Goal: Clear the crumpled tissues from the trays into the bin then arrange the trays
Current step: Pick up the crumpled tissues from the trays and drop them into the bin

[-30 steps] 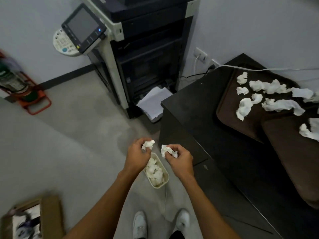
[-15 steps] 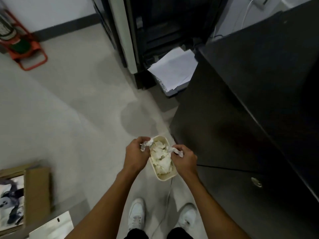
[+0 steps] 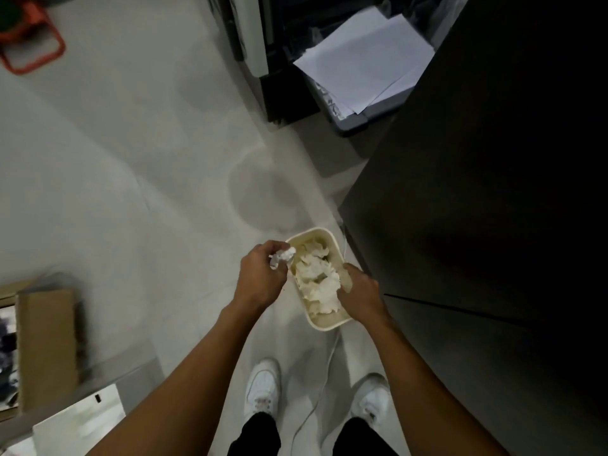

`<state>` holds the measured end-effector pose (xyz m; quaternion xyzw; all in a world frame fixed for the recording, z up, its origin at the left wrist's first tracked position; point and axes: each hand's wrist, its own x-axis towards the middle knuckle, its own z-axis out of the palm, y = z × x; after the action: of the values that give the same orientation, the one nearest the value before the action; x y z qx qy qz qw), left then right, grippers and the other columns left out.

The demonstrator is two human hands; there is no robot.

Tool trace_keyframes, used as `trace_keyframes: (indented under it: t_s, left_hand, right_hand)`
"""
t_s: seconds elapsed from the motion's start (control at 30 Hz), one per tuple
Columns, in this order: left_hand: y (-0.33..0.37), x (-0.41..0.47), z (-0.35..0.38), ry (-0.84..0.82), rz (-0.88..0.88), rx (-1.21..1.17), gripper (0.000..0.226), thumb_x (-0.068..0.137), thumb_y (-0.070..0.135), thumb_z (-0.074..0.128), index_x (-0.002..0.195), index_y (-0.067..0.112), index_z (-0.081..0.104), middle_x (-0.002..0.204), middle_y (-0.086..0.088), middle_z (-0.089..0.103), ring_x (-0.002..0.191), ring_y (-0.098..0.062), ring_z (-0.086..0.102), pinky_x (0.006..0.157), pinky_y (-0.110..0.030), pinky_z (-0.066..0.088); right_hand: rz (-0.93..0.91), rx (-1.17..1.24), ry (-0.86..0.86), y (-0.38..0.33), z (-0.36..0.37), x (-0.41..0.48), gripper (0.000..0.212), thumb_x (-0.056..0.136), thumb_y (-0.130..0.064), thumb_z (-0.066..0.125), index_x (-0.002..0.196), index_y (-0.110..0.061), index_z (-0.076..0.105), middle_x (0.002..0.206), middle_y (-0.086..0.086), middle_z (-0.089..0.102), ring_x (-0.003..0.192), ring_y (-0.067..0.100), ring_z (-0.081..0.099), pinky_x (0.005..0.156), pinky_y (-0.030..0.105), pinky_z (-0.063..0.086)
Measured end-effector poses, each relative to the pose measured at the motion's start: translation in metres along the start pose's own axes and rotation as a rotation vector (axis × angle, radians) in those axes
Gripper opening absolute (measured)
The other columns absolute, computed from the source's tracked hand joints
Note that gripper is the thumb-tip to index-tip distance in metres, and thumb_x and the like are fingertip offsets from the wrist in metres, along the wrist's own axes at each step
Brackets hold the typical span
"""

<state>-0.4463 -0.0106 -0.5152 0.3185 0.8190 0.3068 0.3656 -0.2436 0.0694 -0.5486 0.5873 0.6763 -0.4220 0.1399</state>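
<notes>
Down on the floor, a cream oblong bin (image 3: 324, 325) stands just beside the foot of a dark cabinet (image 3: 477, 192), and it is heaped nearly to its rim with crumpled white tissues (image 3: 317, 279). At the bin's left rim, near its far corner, the left hand (image 3: 261, 279) has its fingers curled round one more crumpled tissue (image 3: 282, 256), which sits against the rim and is not yet inside. The right hand (image 3: 360, 296) lies over the bin's right rim with its fingers bent down onto the heap; whether they grip any of it cannot be told, as that part is blurred. A thin white cable (image 3: 324, 380) runs along the floor from under the bin's near end, between two white shoes (image 3: 263, 383). Past the bin's far end, a grey tray (image 3: 352, 123) at the base of a copier (image 3: 263, 44) carries a stack of white paper (image 3: 365, 60), hard against the cabinet's corner. Well apart at the floor's left edge stand a cardboard box (image 3: 46, 347) and a white sheet (image 3: 79, 426), and a red frame (image 3: 33, 57) sits in the far left corner.
</notes>
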Motion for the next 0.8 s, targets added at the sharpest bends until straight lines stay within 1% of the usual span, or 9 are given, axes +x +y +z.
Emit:
trace_keyframes:
  t_s: [0.07,0.13,0.27,0.37,0.43,0.5,0.57,0.67,0.8]
  left_hand:
    - [-0.008,0.001,0.008,-0.023,-0.003,0.006,0.024,0.092,0.013,0.066,0.113,0.024,0.072,0.106,0.003,0.070,0.087,-0.011,0.067,0.066,-0.009,0.047]
    - [-0.013,0.003,0.016,-0.033,0.018,0.027,0.024,0.092,0.016,0.067,0.113,0.026,0.072,0.107,0.004,0.070,0.091,-0.014,0.066,0.072,-0.015,0.048]
    - [-0.012,0.010,0.037,-0.055,0.051,0.062,0.025,0.093,0.022,0.069,0.118,0.024,0.071,0.111,0.002,0.068,0.094,-0.014,0.064,0.075,-0.015,0.047]
    - [-0.010,0.015,0.058,-0.092,0.065,0.117,0.031,0.093,0.025,0.069,0.123,0.023,0.069,0.119,-0.003,0.068,0.102,-0.023,0.066,0.087,-0.032,0.055]
    - [-0.013,0.020,0.070,-0.234,0.015,0.220,0.046,0.094,0.029,0.066,0.138,0.019,0.060,0.133,-0.009,0.064,0.115,-0.030,0.064,0.096,-0.036,0.053]
    - [-0.015,0.021,0.077,-0.500,-0.050,0.428,0.065,0.096,0.031,0.062,0.155,0.016,0.038,0.149,-0.014,0.051,0.132,-0.035,0.054,0.106,-0.038,0.045]
    - [-0.015,0.016,0.077,-0.637,-0.093,0.530,0.069,0.098,0.029,0.057,0.160,0.017,0.028,0.154,-0.015,0.045,0.138,-0.035,0.047,0.111,-0.038,0.041]
    - [-0.009,0.003,0.063,-0.540,-0.088,0.503,0.056,0.098,0.025,0.056,0.152,0.015,0.043,0.150,-0.013,0.050,0.136,-0.032,0.049,0.110,-0.037,0.041]
    - [0.012,-0.024,0.029,-0.440,-0.073,0.436,0.043,0.096,0.024,0.058,0.138,0.015,0.059,0.131,-0.008,0.066,0.117,-0.025,0.063,0.097,-0.030,0.047]
  right_hand:
    - [0.018,0.039,0.024,0.007,0.000,0.001,0.051,0.092,-0.014,0.064,0.142,-0.019,0.053,0.129,0.009,0.065,0.117,0.028,0.062,0.087,0.026,0.047]
    - [0.025,0.039,-0.011,0.011,0.003,-0.001,0.049,0.093,-0.013,0.064,0.141,-0.019,0.053,0.129,0.007,0.064,0.121,0.030,0.060,0.091,0.030,0.049]
    - [0.024,0.038,-0.046,0.019,0.015,0.003,0.054,0.092,-0.019,0.062,0.145,-0.022,0.051,0.137,0.004,0.061,0.126,0.029,0.059,0.100,0.033,0.049]
    - [0.018,0.060,-0.029,0.023,0.017,0.004,0.048,0.094,-0.017,0.060,0.141,-0.023,0.053,0.135,0.003,0.063,0.123,0.028,0.060,0.094,0.027,0.046]
    - [0.025,0.055,-0.046,0.026,0.014,0.003,0.050,0.096,-0.017,0.058,0.146,-0.023,0.049,0.138,0.005,0.061,0.126,0.030,0.057,0.099,0.031,0.047]
    - [0.049,0.064,-0.066,0.029,0.010,0.001,0.053,0.097,-0.016,0.058,0.149,-0.023,0.046,0.139,0.006,0.059,0.128,0.031,0.056,0.102,0.035,0.048]
    - [0.057,0.082,-0.057,0.030,0.005,-0.003,0.052,0.096,-0.016,0.059,0.146,-0.024,0.048,0.135,0.006,0.060,0.127,0.031,0.057,0.101,0.037,0.049]
    - [0.071,0.104,-0.039,0.025,-0.010,-0.017,0.051,0.095,-0.014,0.058,0.145,-0.022,0.049,0.135,0.007,0.061,0.125,0.030,0.057,0.099,0.033,0.049]
    - [0.081,0.157,-0.053,0.003,-0.034,-0.054,0.058,0.095,-0.019,0.059,0.151,-0.025,0.044,0.141,0.005,0.057,0.126,0.029,0.057,0.102,0.033,0.048]
